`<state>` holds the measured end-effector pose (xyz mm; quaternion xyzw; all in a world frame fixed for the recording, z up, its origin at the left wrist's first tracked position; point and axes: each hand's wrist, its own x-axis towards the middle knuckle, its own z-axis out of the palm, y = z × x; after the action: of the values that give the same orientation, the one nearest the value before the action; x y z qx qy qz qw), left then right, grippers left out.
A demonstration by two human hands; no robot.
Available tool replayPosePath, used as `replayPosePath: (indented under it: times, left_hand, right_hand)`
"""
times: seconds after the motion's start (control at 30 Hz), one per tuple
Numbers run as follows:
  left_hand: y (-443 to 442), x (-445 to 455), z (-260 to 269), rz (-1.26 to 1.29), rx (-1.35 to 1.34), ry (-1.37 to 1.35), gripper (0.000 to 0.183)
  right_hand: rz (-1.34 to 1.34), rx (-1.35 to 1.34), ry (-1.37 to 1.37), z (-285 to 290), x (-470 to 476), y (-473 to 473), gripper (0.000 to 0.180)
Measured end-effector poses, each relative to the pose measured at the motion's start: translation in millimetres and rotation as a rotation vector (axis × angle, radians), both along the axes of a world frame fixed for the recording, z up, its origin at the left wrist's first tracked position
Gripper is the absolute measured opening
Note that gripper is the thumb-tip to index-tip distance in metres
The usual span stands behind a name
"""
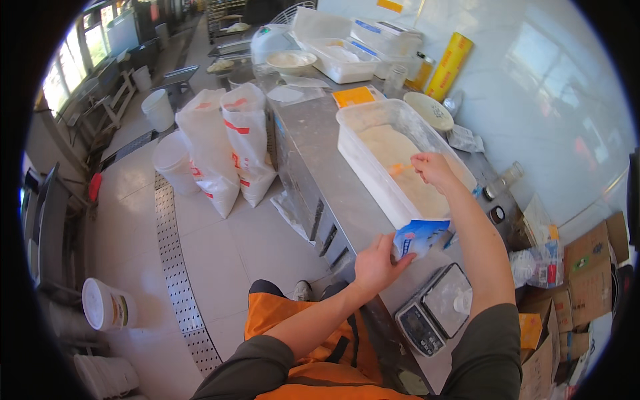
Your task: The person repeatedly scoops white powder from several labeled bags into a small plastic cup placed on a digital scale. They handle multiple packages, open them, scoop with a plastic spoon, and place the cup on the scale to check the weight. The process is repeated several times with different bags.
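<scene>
My left hand [381, 265] grips a blue and white packet [420, 238] at the near end of a large translucent plastic tub [362, 182]. Pale powder [382, 142] fills the lower part of this tub. Over the powder, my right hand [431, 169] is closed on a small orange utensil [398, 169], whose exact kind is unclear. A digital kitchen scale [434, 310] lies on the steel counter nearer to me, and a small white container [463, 301] stands on its plate. The packet's opening is hidden from view.
Behind the tub are an orange packet [353, 97], a bowl [429, 111], a glass jar [395, 80] and a yellow roll [449, 66]. White sacks [207, 145] stand on the floor left of the steel counter [320, 150]. Cardboard boxes [590, 275] are at the right.
</scene>
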<state>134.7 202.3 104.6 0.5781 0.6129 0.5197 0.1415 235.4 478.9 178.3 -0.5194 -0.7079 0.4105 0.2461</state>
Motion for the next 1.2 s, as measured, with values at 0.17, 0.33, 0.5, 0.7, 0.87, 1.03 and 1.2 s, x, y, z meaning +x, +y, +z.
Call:
replayPosePath:
  times: [0.17, 0.33, 0.5, 0.7, 0.87, 1.03, 1.2]
  left_hand:
    - [0, 2, 0, -0.025, 0.018, 0.016, 0.053]
    - [1, 4, -7, -0.013, 0.017, 0.007, 0.054]
    - [2, 5, -6, 0.007, 0.058, 0.012, 0.054]
    - [3, 5, -10, 0.019, 0.039, 0.013, 0.054]
    - [5, 8, -13, 0.031, 0.071, 0.024, 0.053]
    - [5, 6, -13, 0.032, 0.072, 0.026, 0.052]
    - [3, 7, -10, 0.041, 0.049, 0.026, 0.050]
  right_hand:
    - [-0.114, 0.343, -0.126, -5, 20, 20, 0.025]
    - [-0.153, 0.009, -0.078, 5, 16, 13, 0.019]
    - [0.101, -0.158, -0.326, 1, 11, 1, 0.028]
    - [0.237, -0.286, -0.211, 10, -1, -31, 0.028]
    - [0.084, -0.252, 0.023, 10, 13, -38, 0.028]
    - [-0.150, -0.230, 0.324, 19, 21, -51, 0.024]
    - [-0.304, -0.176, 0.597, 39, 24, -67, 0.023]
